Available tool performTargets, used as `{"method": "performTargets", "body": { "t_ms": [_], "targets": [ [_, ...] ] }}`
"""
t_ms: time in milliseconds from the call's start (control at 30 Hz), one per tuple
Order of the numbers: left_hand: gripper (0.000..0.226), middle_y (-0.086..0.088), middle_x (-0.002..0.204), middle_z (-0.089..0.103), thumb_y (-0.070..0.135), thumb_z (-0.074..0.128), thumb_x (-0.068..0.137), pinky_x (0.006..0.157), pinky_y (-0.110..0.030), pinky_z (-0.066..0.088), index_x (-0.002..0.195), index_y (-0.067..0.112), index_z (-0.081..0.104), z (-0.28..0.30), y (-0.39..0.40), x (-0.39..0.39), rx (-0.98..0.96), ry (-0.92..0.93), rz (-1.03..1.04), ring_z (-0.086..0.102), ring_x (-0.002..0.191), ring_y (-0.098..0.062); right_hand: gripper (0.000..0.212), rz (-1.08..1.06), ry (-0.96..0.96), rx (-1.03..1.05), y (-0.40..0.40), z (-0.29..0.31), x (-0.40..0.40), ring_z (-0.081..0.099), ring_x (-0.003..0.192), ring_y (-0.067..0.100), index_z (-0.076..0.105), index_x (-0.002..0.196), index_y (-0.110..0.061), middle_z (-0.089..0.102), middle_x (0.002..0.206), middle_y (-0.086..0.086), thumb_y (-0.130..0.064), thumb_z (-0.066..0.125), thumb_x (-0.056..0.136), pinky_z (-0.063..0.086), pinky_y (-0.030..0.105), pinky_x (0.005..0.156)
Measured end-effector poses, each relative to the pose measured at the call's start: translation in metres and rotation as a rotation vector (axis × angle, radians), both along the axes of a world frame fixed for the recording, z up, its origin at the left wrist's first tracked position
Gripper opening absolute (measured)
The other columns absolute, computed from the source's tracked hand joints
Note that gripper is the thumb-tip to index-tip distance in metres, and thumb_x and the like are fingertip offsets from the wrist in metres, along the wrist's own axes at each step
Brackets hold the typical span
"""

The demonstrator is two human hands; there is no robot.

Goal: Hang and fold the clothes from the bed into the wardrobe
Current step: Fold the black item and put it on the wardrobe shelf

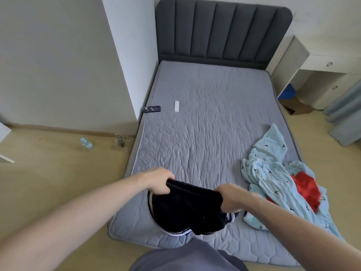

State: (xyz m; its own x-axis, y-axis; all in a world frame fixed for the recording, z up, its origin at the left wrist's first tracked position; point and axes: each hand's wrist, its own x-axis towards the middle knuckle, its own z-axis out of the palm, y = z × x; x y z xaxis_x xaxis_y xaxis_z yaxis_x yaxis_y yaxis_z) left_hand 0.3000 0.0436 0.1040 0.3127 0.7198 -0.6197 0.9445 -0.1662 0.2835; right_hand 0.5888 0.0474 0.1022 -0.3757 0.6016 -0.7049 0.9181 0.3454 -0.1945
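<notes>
Quilted bed [205, 114], soft black shorts [187, 208]

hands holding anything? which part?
Both hands, left and right, grip the black shorts along the top edge, one at each end; the rest hangs down onto the mattress.

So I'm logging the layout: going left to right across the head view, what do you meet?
Water bottle on the floor, phone, white strip, black shorts held in both hands, light blue garment, red garment, white cabinet.
</notes>
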Motion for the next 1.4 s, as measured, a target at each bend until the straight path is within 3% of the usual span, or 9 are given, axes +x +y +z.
{"method": "performTargets", "body": {
  "t_ms": [167,267,367,633,767,900,1000,1167,1400],
  "targets": [
    [0.011,0.001,0.084,0.055,0.029,0.051,0.086,0.069,-0.035,0.048,0.079,0.026,0.06,0.047,0.085,-0.015,0.271,0.032,0.095,0.057,0.081,-0.027,0.012,-0.069,-0.025,0.261,0.092,0.051,-0.013,0.061,0.077,0.027,0.057,0.08,-0.026,0.061,0.084,-0.001,-0.015,0.053,0.077,0.045,0.031,0.063],
    [0.017,-0.006,0.097,0.052,0.026,0.051,0.092,0.061,-0.031,0.039,0.077,0.034,0.053,0.11,0.14,-0.024,0.514,-0.026,0.214,0.053,0.07,-0.022,0.011,-0.164,0.085,0.497,0.16,0.119,-0.015,0.061,0.078,0.031,0.061,0.081,-0.025,0.064,0.085,0.003,-0.016,0.055,0.077,0.044,0.03,0.061],
    [0.022,-0.004,0.086,0.056,0.015,0.051,0.092,0.058,-0.031,0.035,0.076,0.029,0.053,0.189,0.186,-0.032,0.764,-0.109,0.314,0.055,0.075,-0.027,0.01,-0.202,0.212,0.744,0.208,0.197,-0.02,0.06,0.082,0.033,0.06,0.077,-0.025,0.063,0.084,0.003,-0.018,0.055,0.081,0.042,0.033,0.064],
    [0.038,-0.017,0.127,0.058,0.011,0.052,0.094,0.086,-0.038,0.045,0.127,0.022,0.066,0.375,0.242,-0.037,1.315,-0.088,0.426,0.054,0.117,-0.036,0.043,-0.239,0.528,1.32,0.253,0.351,-0.035,0.058,0.109,0.043,0.067,0.118,-0.016,0.069,0.115,0.017,-0.009,0.043,0.084,0.05,0.049,0.093],
    [0.029,-0.016,0.116,0.065,0.007,0.051,0.091,0.078,-0.037,0.043,0.112,0.015,0.069,0.393,0.238,-0.038,1.358,-0.111,0.391,0.057,0.111,-0.036,0.051,-0.19,0.544,1.413,0.253,0.369,-0.031,0.053,0.12,0.04,0.065,0.13,-0.022,0.068,0.127,0.01,-0.01,0.042,0.086,0.043,0.048,0.102],
    [0.023,-0.01,0.1,0.069,0.009,0.053,0.089,0.07,-0.034,0.039,0.1,0.02,0.069,0.351,0.226,-0.038,1.24,-0.158,0.372,0.055,0.085,-0.031,0.051,-0.145,0.501,1.328,0.245,0.333,-0.027,0.054,0.117,0.04,0.066,0.129,-0.027,0.069,0.126,0.008,-0.012,0.046,0.085,0.04,0.049,0.1],
    [0.027,-0.007,0.098,0.07,0.009,0.055,0.087,0.07,-0.032,0.039,0.1,0.026,0.071,0.289,0.215,-0.038,1.1,-0.19,0.375,0.058,0.086,-0.032,0.048,-0.122,0.482,1.225,0.236,0.276,-0.021,0.056,0.114,0.037,0.069,0.124,-0.031,0.073,0.121,0.0,-0.013,0.049,0.085,0.039,0.045,0.096],
    [0.028,-0.002,0.096,0.073,0.009,0.06,0.088,0.075,-0.037,0.052,0.097,0.029,0.076,0.145,0.187,-0.032,0.732,-0.19,0.36,0.065,0.089,-0.028,0.037,-0.103,0.377,0.891,0.212,0.138,-0.01,0.057,0.085,0.03,0.072,0.107,-0.034,0.058,0.071,-0.008,-0.013,0.05,0.088,0.031,0.037,0.076],
    [0.039,-0.003,0.103,0.071,-0.004,0.049,0.082,0.08,-0.037,0.052,0.098,0.019,0.075,-0.093,0.111,-0.007,0.363,-0.142,0.383,0.063,0.1,-0.028,0.047,-0.028,0.201,0.501,0.155,-0.092,0.013,0.052,0.106,0.023,0.061,0.131,-0.043,0.07,0.105,-0.006,-0.019,0.044,0.094,0.029,0.036,0.081]
  ]
}}
